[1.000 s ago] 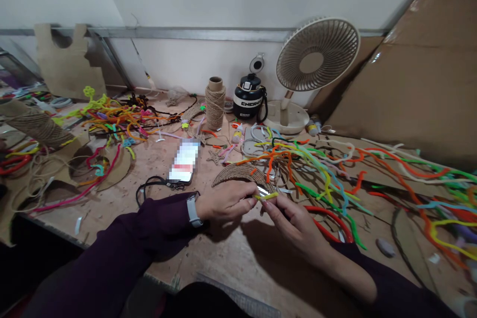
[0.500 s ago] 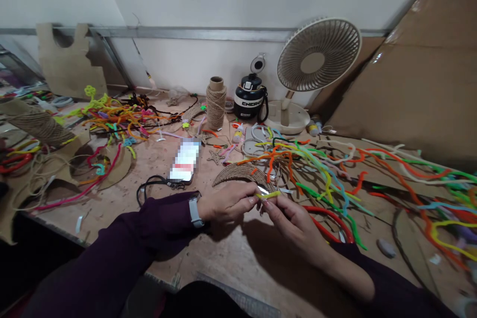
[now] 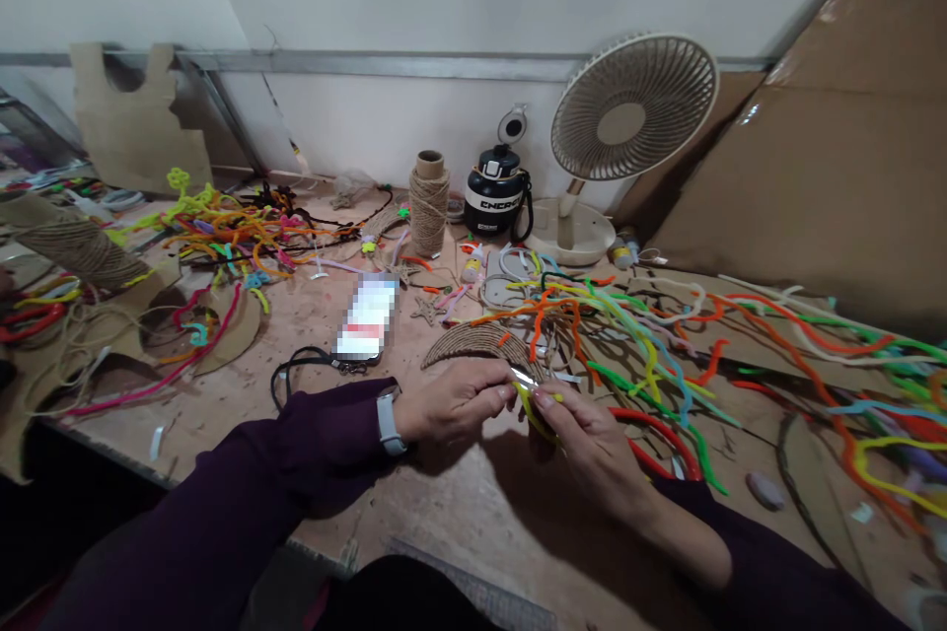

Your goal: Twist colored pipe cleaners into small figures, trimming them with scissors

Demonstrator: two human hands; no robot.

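Note:
Low in the middle of the view, my left hand point(image 3: 463, 401) pinches one end of a yellow fuzzy stem point(image 3: 534, 414) between thumb and fingers. My right hand point(image 3: 588, 434) is closed on the same stem just to the right, with a loop of it hanging below the fingers. A shiny metal piece point(image 3: 524, 378) shows between the fingertips; what it belongs to is hidden. Just behind my hands lies a crescent point(image 3: 473, 343) covered in twine.
A phone point(image 3: 366, 317) with a black cord lies left of centre. Behind stand a twine spool point(image 3: 429, 212), a black bottle point(image 3: 493, 197) and a fan point(image 3: 632, 108). Colourful stems point(image 3: 651, 355) spread rightward, near a red-handled tool point(image 3: 666, 429). More stems point(image 3: 222, 227) are heaped at left.
The yellow stem, earlier a short piece held level between my fingertips, now hangs in a bent loop under my right hand. My right fingers have turned and closed more around it.

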